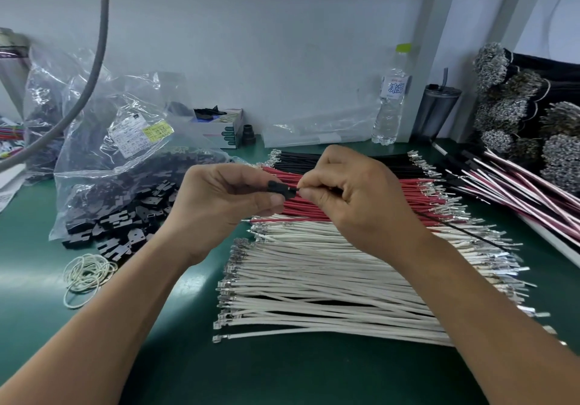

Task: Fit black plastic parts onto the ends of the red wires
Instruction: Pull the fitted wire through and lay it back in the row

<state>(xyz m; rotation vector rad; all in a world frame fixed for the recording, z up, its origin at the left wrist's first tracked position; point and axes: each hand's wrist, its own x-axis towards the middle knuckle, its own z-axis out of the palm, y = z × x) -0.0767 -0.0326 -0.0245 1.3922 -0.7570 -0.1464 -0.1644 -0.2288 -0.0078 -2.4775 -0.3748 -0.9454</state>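
My left hand (226, 197) pinches a small black plastic part (284, 189) between thumb and fingers, above the wire piles. My right hand (351, 194) pinches a thin black wire (464, 232) whose end meets the part; the wire trails off to the right past my wrist. Below the hands lie a row of red wires (417, 196) with metal terminals, a row of black wires (301, 156) behind it, and a wide spread of white wires (314, 282) in front. A pile of black plastic parts (125, 219) spills from a clear bag at the left.
The clear plastic bag (110, 141) stands at the left on the green mat (282, 373). Rubber bands (86, 274) lie near it. A water bottle (390, 103) and a dark cup (434, 112) stand at the back. Bundled wires (527, 191) are stacked at the right.
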